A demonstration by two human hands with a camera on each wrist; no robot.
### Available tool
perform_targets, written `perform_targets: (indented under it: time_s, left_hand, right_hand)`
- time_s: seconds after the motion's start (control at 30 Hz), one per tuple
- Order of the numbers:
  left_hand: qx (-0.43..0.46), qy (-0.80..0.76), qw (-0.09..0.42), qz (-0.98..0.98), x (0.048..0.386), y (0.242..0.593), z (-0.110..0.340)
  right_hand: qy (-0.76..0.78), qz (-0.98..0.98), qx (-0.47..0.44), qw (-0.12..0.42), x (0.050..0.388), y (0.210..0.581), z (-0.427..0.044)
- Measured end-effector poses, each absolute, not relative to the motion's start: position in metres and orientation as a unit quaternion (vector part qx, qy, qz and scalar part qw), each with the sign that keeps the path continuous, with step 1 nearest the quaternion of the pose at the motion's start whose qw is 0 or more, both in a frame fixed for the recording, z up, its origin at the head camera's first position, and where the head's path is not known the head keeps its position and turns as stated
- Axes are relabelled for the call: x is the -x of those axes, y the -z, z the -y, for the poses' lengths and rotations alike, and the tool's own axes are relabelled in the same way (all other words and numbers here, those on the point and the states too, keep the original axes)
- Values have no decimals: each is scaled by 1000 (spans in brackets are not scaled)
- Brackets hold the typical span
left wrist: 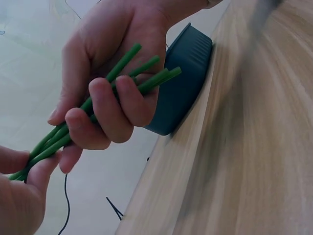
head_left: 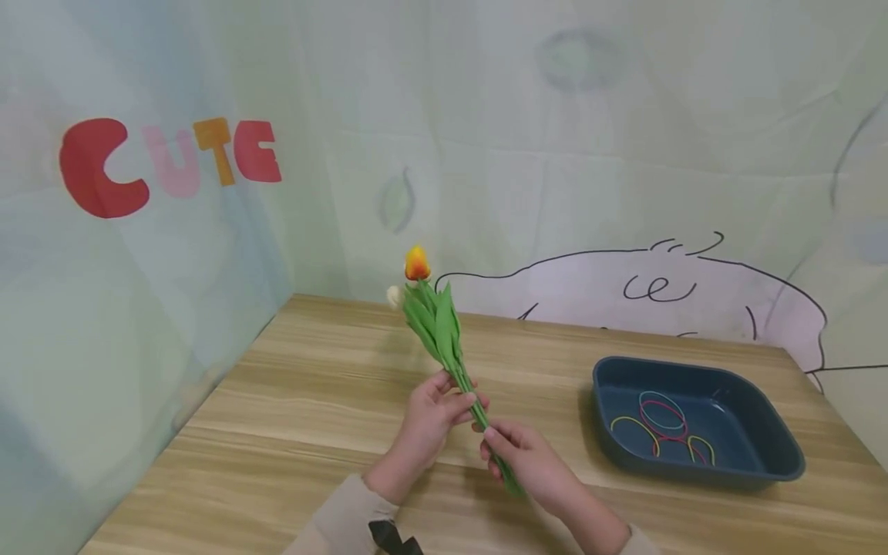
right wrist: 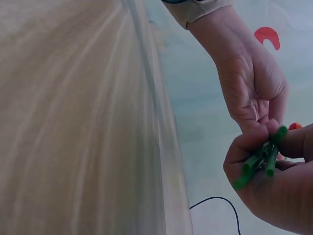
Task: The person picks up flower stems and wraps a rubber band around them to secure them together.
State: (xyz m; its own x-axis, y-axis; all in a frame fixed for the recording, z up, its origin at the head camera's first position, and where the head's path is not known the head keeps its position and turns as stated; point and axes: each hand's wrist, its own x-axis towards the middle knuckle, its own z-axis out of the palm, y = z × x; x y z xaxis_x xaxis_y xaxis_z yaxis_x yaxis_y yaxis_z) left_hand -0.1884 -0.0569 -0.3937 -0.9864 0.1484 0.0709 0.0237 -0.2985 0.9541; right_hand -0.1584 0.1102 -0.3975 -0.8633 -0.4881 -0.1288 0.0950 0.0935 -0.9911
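Observation:
A bunch of artificial-looking tulips point(head_left: 438, 327) with green leaves is held above the table, slanting with its blooms up and away from me. One bloom point(head_left: 417, 264) is orange and yellow, and a pale one point(head_left: 395, 297) sits beside it. My left hand point(head_left: 430, 414) pinches the stems just below the leaves. Lower down, my right hand point(head_left: 529, 461) grips the same stems, its fingers curled round them. Several green stem ends point(left wrist: 159, 78) stick out past the right hand in the left wrist view. The right wrist view shows these stem ends point(right wrist: 270, 166) end-on.
At the right of the wooden table point(head_left: 305, 370) stands a dark blue tray point(head_left: 701, 472). Several coloured rubber bands point(head_left: 662, 416) lie inside it. Behind the table hangs a printed cloth point(head_left: 486, 154), with another cloth side at the left.

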Motion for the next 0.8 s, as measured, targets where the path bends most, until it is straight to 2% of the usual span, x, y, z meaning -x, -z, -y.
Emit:
perform_targets:
  time_s: [0.27, 0.57, 0.8]
  left_hand:
    - [-83, -805, 64, -584, 187, 394, 54]
    - [-51, -819, 93, -564, 191, 395, 55]
    - [-59, -815, 127, -562, 190, 395, 61]
  right_hand:
    - [653, -724, 123, 187, 152, 400, -111]
    - [645, -733, 124, 177, 152, 401, -111]
    - [624, -748, 142, 176, 152, 401, -117]
